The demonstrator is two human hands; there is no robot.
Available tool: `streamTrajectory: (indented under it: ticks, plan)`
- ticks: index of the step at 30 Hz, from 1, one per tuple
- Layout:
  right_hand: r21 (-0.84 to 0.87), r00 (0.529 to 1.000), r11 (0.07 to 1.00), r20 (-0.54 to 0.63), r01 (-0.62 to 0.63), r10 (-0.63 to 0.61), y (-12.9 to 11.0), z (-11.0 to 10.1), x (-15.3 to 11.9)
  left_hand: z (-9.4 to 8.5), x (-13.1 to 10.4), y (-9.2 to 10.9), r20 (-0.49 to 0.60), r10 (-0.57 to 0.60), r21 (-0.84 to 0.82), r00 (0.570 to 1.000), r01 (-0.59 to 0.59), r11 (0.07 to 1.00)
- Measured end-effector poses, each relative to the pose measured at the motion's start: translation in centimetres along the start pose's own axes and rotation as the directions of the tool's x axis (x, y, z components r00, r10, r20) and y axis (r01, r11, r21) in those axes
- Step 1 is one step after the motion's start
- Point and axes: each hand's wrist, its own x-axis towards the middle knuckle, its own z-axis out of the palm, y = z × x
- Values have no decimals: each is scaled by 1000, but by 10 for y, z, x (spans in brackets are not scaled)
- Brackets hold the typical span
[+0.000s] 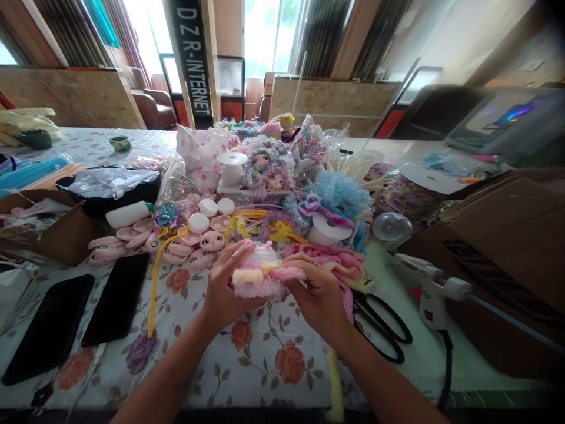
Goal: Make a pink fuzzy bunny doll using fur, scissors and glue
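Observation:
My left hand (pixel 229 288) is closed around a small, rounded, fluffy pink-and-white craft piece (pixel 258 287), which has a pale ribbed top with small pink knobs. A cream-yellow fuzzy roll lies across its front. On the other side, my right hand (pixel 315 288) pinches a pink fuzzy strip (pixel 286 273) against the piece, its fingertips partly hidden. Pink plush strips (pixel 342 262) lie just beyond my right hand. Black-handled scissors (pixel 384 324) rest beside my right forearm, and a yellow fuzzy strip (pixel 335 377) hangs below it.
Pink doll-face parts (pixel 212 240), ribbon spools (pixel 232 168) and blue fluff (pixel 339 197) crowd the table's middle. A glue gun (pixel 430 288) and a cardboard box (pixel 507 271) stand at right. Two dark phones (pixel 117 300) and an open box (pixel 48 229) sit at left.

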Motion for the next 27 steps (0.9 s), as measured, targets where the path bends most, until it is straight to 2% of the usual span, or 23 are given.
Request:
streamTrajectory:
  ticks: [27]
  plan:
    - [8,999,999,5,-33,33,3,2,0,1,-2,-1,16,-38,-54,999,39,998]
